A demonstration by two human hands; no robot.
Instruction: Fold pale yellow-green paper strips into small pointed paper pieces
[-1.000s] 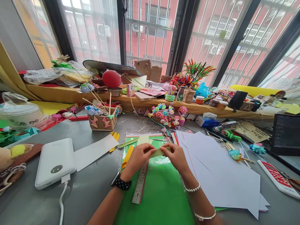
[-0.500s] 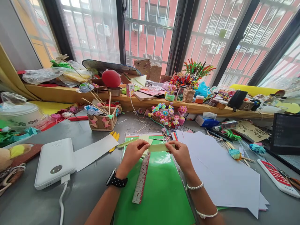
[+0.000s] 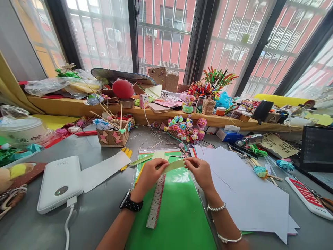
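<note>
A narrow strip of pale green paper (image 3: 175, 165) stretches between my two hands, above the green plastic-covered sheet (image 3: 179, 208). My left hand (image 3: 153, 171) pinches its left end between thumb and fingers. At the other end, the fingertips of my right hand (image 3: 199, 171) are closed on the strip. A ruler with a red dotted edge (image 3: 156, 205) lies on the green sheet, its top partly under my left hand. More pale green paper (image 3: 158, 155) rests just beyond my hands, with scissors (image 3: 182, 150) close by, partly hidden.
White paper sheets (image 3: 249, 194) spread on the right, beside a red-and-white calculator (image 3: 309, 198). A white power bank (image 3: 61, 180) with a cable sits left, near a cardboard box (image 3: 113, 136) holding sticks. Crochet flowers (image 3: 182, 126) stand at the back, below a cluttered sill (image 3: 166, 113).
The strip has tilted, its left end now lower than its right. My left hand has rolled slightly, while my right hand has barely moved.
</note>
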